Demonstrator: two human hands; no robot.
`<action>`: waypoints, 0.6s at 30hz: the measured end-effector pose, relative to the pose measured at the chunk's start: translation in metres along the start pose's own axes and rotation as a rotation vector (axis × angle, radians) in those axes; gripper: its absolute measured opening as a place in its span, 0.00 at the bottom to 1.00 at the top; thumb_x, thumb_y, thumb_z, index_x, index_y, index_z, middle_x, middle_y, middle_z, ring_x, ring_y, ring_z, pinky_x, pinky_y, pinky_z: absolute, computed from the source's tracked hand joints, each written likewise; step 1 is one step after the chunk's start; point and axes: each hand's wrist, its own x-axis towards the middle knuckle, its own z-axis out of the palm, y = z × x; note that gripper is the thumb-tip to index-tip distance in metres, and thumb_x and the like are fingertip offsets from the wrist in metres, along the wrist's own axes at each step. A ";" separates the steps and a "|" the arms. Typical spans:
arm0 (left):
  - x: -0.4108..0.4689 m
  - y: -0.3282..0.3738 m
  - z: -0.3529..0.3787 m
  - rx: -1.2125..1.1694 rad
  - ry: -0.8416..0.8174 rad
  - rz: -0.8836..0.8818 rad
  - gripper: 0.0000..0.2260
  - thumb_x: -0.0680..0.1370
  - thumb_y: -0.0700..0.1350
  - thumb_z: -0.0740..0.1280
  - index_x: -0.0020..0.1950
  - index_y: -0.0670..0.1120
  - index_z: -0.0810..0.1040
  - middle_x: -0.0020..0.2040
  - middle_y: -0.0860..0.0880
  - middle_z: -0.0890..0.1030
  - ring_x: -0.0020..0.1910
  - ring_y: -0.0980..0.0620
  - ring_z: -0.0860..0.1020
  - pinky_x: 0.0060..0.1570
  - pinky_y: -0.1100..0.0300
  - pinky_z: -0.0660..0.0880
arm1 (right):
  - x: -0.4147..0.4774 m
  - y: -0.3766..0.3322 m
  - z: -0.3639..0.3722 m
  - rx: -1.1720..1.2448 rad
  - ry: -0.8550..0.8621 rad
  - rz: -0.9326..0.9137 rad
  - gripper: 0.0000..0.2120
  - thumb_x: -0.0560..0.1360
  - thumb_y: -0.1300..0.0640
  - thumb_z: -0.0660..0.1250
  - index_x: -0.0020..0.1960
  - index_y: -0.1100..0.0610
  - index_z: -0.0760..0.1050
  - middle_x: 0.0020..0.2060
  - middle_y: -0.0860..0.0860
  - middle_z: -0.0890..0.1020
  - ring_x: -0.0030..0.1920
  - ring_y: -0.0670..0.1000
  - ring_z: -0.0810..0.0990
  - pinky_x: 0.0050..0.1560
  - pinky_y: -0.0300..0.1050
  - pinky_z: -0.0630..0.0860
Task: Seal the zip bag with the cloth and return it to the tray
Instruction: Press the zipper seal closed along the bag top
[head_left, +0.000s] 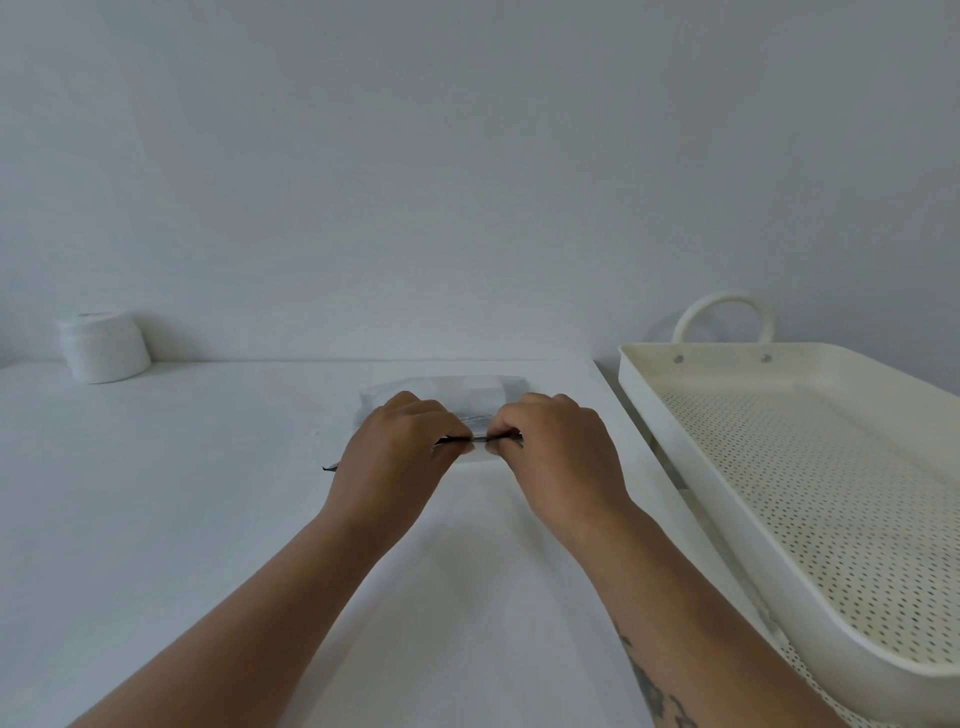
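Both hands pinch the dark zip strip of the zip bag (483, 397), the left hand (400, 452) and right hand (558, 452) almost touching at the strip's middle. The bag lies on the table (182, 519), left of the tray (779, 452), with the cloth (475, 418) dimly visible inside. Pressing only the middle could leave the strip's ends unsealed, so the bag may gape when lifted.
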 end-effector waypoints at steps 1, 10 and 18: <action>0.000 0.000 0.000 0.003 -0.003 -0.002 0.03 0.74 0.43 0.72 0.45 0.50 0.85 0.38 0.55 0.82 0.43 0.53 0.73 0.38 0.55 0.73 | 0.000 0.000 0.000 -0.001 -0.002 -0.001 0.06 0.77 0.55 0.66 0.46 0.51 0.82 0.42 0.48 0.81 0.43 0.53 0.75 0.41 0.43 0.64; 0.000 0.001 0.003 0.054 -0.014 0.035 0.03 0.77 0.43 0.69 0.45 0.50 0.82 0.41 0.55 0.82 0.44 0.52 0.75 0.43 0.57 0.68 | 0.001 0.000 0.003 -0.027 -0.013 -0.003 0.06 0.78 0.55 0.64 0.45 0.51 0.79 0.43 0.47 0.80 0.43 0.53 0.75 0.42 0.45 0.63; 0.000 -0.007 -0.007 0.064 0.025 -0.052 0.04 0.73 0.48 0.73 0.47 0.52 0.81 0.43 0.57 0.81 0.46 0.54 0.73 0.43 0.59 0.68 | 0.002 0.011 -0.004 0.029 0.014 0.080 0.05 0.76 0.57 0.66 0.43 0.50 0.79 0.42 0.46 0.80 0.44 0.53 0.76 0.46 0.50 0.73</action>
